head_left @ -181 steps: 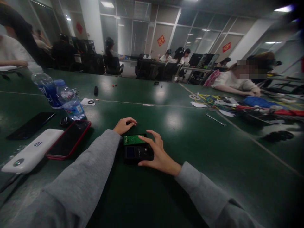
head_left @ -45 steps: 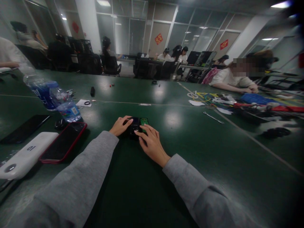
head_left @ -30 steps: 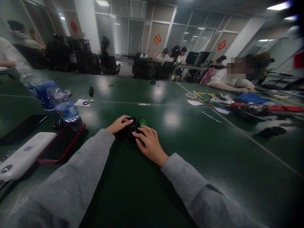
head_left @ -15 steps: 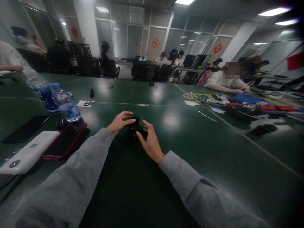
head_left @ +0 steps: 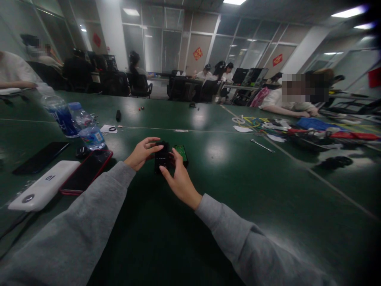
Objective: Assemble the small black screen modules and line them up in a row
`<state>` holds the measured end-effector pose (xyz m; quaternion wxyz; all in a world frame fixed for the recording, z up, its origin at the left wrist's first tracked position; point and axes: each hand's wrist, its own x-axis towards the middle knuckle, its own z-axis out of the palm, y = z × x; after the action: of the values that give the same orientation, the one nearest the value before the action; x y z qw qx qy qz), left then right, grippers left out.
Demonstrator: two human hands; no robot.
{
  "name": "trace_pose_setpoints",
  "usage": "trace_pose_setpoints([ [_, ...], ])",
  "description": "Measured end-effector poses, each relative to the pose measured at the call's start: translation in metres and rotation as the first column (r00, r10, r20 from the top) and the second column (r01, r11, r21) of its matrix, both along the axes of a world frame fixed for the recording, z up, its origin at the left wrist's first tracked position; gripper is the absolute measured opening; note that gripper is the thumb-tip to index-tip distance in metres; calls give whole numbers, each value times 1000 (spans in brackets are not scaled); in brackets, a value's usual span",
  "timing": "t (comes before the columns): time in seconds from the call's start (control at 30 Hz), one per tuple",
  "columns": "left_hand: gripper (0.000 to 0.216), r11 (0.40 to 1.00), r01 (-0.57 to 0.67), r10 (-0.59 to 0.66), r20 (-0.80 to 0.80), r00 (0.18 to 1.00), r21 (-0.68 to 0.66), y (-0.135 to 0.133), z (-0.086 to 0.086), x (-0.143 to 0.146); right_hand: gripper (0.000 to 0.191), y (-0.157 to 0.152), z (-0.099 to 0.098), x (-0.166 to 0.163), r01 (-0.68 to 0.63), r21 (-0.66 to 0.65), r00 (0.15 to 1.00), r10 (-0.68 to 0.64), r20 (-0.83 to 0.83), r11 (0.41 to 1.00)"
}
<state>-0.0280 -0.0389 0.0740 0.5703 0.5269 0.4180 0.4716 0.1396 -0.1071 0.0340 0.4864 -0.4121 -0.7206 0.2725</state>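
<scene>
Both hands hold a small black device [head_left: 161, 158] a little above the green table [head_left: 226, 190]. My left hand [head_left: 140, 153] curls round its left side, thumb and fingers closed on it. My right hand [head_left: 177, 179] grips its right and lower edge. A green circuit board [head_left: 181, 153] lies right beside the black device, at my right fingertips; whether it is attached to the device is unclear.
To the left lie a red-cased phone [head_left: 86, 172], a white power bank [head_left: 44, 190], a dark phone [head_left: 40, 157] and two water bottles [head_left: 86, 129]. A wrench [head_left: 262, 145] and a colourful clutter [head_left: 300, 131] lie at the right, where another person leans on the table.
The black device lay flat under my fingers a second ago; both hands have closed on it and lifted and turned it upright. The view has shifted slightly.
</scene>
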Motion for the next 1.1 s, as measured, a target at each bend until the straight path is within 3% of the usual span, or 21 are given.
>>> trace_pose_setpoints([
  [0.2,56,999,-33,33,-19,999,-15,0,-13,-10,61,30,-20,-11,-211,-252,958,149,-244,945],
  [0.4,63,999,-46,45,39,998,25,7,-35,5,52,53,-37,-1,-212,-330,913,66,-402,920],
  [0.5,74,999,33,-31,-47,998,34,8,-44,12,51,56,-35,7,-209,-352,890,29,-455,912],
  [0.63,69,998,54,-52,-153,987,13,8,-54,14,51,59,-31,15,-204,-379,912,35,-408,903],
  [0.83,67,1000,20,-20,-84,996,2,10,-58,11,50,63,-30,20,-289,-387,868,70,-492,876],
  [1.1,68,999,40,-41,-22,999,-33,11,-61,11,52,64,-20,24,-418,-442,794,82,-603,793],
])
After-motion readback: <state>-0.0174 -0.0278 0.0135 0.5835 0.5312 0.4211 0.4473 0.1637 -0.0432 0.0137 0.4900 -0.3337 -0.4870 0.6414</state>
